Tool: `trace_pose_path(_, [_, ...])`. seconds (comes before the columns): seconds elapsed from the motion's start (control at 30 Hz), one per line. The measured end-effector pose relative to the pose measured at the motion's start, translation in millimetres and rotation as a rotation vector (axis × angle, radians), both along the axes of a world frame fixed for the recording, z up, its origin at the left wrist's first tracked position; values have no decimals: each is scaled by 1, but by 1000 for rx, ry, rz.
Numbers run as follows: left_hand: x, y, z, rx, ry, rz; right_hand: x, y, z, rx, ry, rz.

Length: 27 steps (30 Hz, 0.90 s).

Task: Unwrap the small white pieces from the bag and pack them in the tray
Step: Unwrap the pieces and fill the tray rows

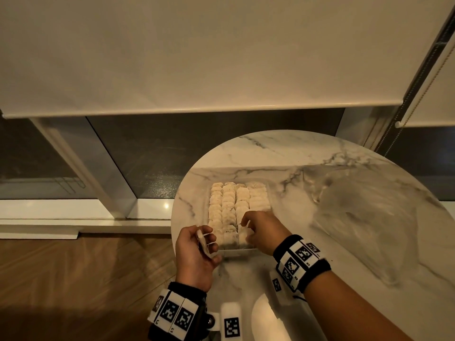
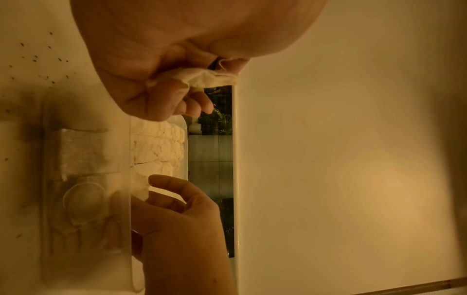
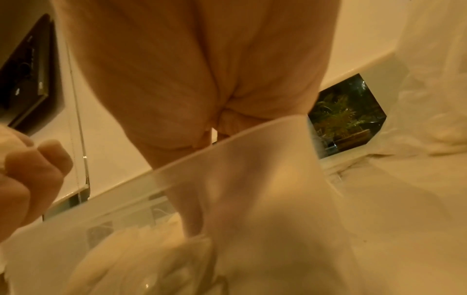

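Rows of small white pieces (image 1: 237, 207) fill a clear plastic tray (image 1: 270, 193) that sits on a round marble table (image 1: 283, 153), close to its near left edge. The pieces stand packed side by side in four columns, with the near right corner of the tray hidden under the right hand (image 1: 262, 233). That hand reaches down into this corner with its fingers curled, pinching a white piece at the end of a row; the right wrist view shows the fingers dipping behind the tray's frosted wall (image 3: 227, 169), though the fingertips themselves are blurred. The left hand (image 1: 197, 252) hovers just beside the tray's near left corner, fingers curled around crumpled white wrapping paper (image 1: 203, 242), seen bunched against the palm in the left wrist view (image 2: 202, 76). A crinkled clear plastic bag (image 1: 364, 217) lies on the table to the right, well apart from the tray. Dark crumbs (image 2: 38, 59) speckle the tabletop near the tray. Both wrists wear black bands with square printed markers.
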<state>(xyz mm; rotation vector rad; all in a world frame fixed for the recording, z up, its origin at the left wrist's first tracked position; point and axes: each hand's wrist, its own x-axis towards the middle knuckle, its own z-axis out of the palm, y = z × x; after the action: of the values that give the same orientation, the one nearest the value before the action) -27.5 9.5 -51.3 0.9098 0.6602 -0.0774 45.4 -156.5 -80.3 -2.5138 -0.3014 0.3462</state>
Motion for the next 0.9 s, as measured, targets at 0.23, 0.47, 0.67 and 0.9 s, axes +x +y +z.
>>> trace_pose_path(0.23, [-3,-6,4,-94,-95,29,-17,-9,22,217,-210,-64])
trace_pose_path(0.47, [2,-16,1,11,-174,57,-50,3,41,550,-18,60])
trace_pose_path(0.67, [-1,-17,2,111,-178,-12,-50,16,27,535,-64,8])
trace_pose_path(0.9, [0,-6,-4,127,-196,0,-43,15,33,743,-51,-93])
